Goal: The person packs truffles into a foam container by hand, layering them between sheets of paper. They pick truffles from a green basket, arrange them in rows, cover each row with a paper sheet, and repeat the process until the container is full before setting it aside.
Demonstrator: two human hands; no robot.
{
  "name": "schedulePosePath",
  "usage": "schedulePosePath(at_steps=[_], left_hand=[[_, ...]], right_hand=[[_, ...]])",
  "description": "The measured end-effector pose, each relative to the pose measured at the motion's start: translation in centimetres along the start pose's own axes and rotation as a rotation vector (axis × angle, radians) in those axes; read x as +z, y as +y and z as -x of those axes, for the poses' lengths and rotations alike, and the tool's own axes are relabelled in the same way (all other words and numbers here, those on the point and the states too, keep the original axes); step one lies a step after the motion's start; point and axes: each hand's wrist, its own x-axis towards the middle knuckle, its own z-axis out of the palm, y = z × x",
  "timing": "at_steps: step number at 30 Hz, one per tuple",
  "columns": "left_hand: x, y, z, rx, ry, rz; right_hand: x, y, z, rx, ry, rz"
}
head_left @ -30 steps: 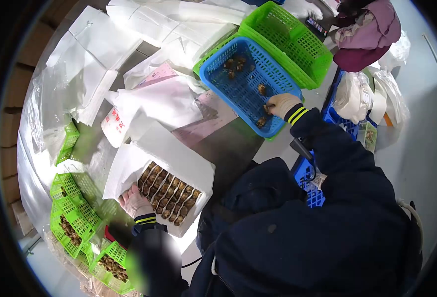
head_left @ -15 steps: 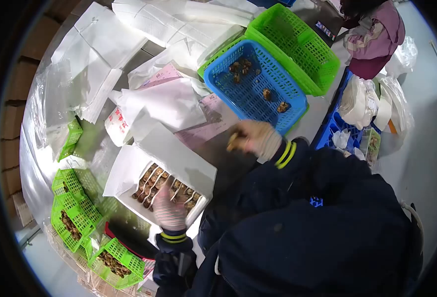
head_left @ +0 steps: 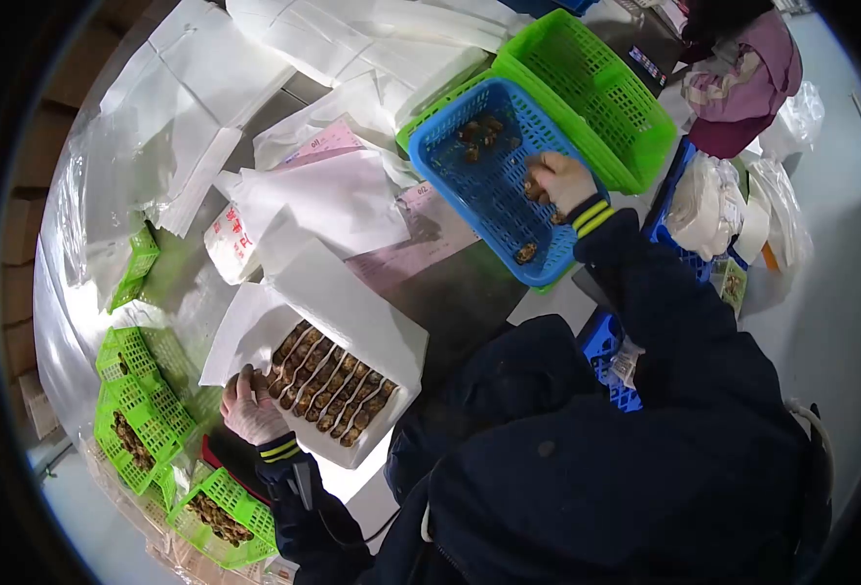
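My left hand [head_left: 252, 413], in a pale glove, grips the left edge of an opened white box [head_left: 377, 327], fingers curled at its rim. Inside, small brown lumpy pieces [head_left: 333, 385] lie in rows parted by thin white strips. My right hand [head_left: 563, 182] is reaching over the blue basket [head_left: 458, 200], its fingers closed around a brown piece [head_left: 535, 191]. A few more loose pieces [head_left: 481, 134] lie at the basket's far end, and a single one [head_left: 525, 253] near its front corner.
Green baskets [head_left: 587, 83] sit behind the blue one. Smaller green baskets [head_left: 218, 548] holding brown pieces stand lower left. White sheets [head_left: 318, 210] and foam panels [head_left: 172, 88] cover the upper table. Another person's purple sleeve [head_left: 757, 73] shows upper right.
My right hand has moved up and right from beside the blue basket to over it. My left hand has shifted from on top of the rows to the box's left edge.
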Motion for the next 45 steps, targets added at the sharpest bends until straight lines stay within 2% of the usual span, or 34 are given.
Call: schedulePosePath(at_steps=[1,3,4,6,8,9,10,11,12,13,14,16,18,19,20,22,26,28,30,32,34,35,36,38,40,41,42,45], left_hand=[[-0.4,0.0,-0.4,0.035,-0.07,-0.152],[-0.5,0.0,-0.9,0.108,-0.148,-0.366],[-0.2,0.0,-1.0,0.143,-0.156,-0.431],[0.5,-0.9,-0.8,0.148,-0.161,-0.462],[0.5,-1.0,-0.7,0.191,-0.165,-0.437],[0.6,-1.1,-0.7,0.184,-0.232,-0.475],[-0.1,0.8,-1.5,0.03,-0.424,-0.5],[-0.5,1.6,-2.0,0.0,-0.526,-0.545],[0.7,-0.6,-0.6,0.09,-0.366,-0.483],[-1.0,0.8,-1.3,0.031,-0.492,-0.438],[-0.8,0.7,-0.9,0.039,-0.441,-0.44],[1.4,-1.3,0.5,0.087,-0.225,-0.346],[2.4,-2.2,1.0,0.068,-0.206,-0.332],[1.5,-1.5,0.3,0.071,-0.19,-0.346],[1.4,-1.5,0.1,0.077,-0.17,-0.322],[1.2,-1.3,-0.4,0.043,-0.23,-0.337],[1.6,-1.9,-0.4,0.059,-0.277,-0.372],[1.6,-1.9,-0.3,0.046,-0.295,-0.342],[2.4,-2.5,0.0,0.097,-0.26,-0.382],[3.8,-3.0,0.8,0.151,-0.361,-0.844],[-2.1,0.1,-0.4,0.076,-0.199,-0.203],[-2.8,0.9,0.7,0.049,-0.024,0.062],[-3.8,2.2,1.6,-0.047,-0.081,0.182],[-4.2,3.9,3.0,-0.485,-0.376,0.859],[-0.9,5.1,4.6,-0.557,-0.16,1.311],[-0.9,4.6,5.4,-0.792,-0.361,1.422],[-1.7,4.3,5.3,-0.794,-0.353,1.423],[-3.0,3.4,6.0,-1.061,-0.343,1.497]], right_hand=[[0.1,-0.4,-1.5,-0.003,-0.005,0.003],[1.2,-1.4,-4.0,-0.287,0.179,0.654],[2.5,-2.6,-4.9,-0.127,0.172,0.631],[5.1,-4.7,-6.3,0.074,0.317,0.74],[5.3,-3.5,-8.1,0.069,0.322,0.732],[5.6,-3.1,-8.9,0.064,0.332,0.717],[5.3,-6.3,-5.5,0.066,0.315,0.779],[4.4,-2.8,-8.2,-0.087,0.34,0.802],[4.6,-2.5,-8.0,-0.204,0.388,0.669],[4.1,-1.2,-9.5,-0.307,0.327,0.523],[6.2,-6.3,-5.7,-0.245,0.25,0.353],[11.7,-9.4,-1.4,-0.375,0.002,0.072],[18.0,-14.0,6.4,-0.667,-0.204,0.28],[20.7,-15.6,8.4,-0.69,-0.395,0.365],[23.9,-15.6,9.2,-0.817,-0.571,0.389],[29.7,-16.8,10.8,-0.909,-0.727,0.652],[38.1,-16.2,11.3,-0.917,-0.662,0.926],[39.0,-16.2,11.4,-0.956,-0.636,0.965],[38.9,-16.4,11.1,-0.902,-0.652,0.922],[38.0,-16.6,11.2,-0.825,-0.668,0.831],[36.1,-16.6,11.6,-0.839,-0.649,0.691],[34.6,-17.8,13.0,-0.767,-0.666,0.667],[34.1,-16.7,13.1,-0.758,-0.652,0.673],[33.3,-16.2,15.0,-0.526,-0.898,0.491],[32.8,-14.8,16.2,-0.82,-0.915,0.468],[32.9,-14.5,16.4,-0.792,-0.902,0.511],[33.0,-14.2,16.4,-0.768,-0.887,0.553],[34.0,-14.4,14.3,-0.868,-0.723,0.733]])
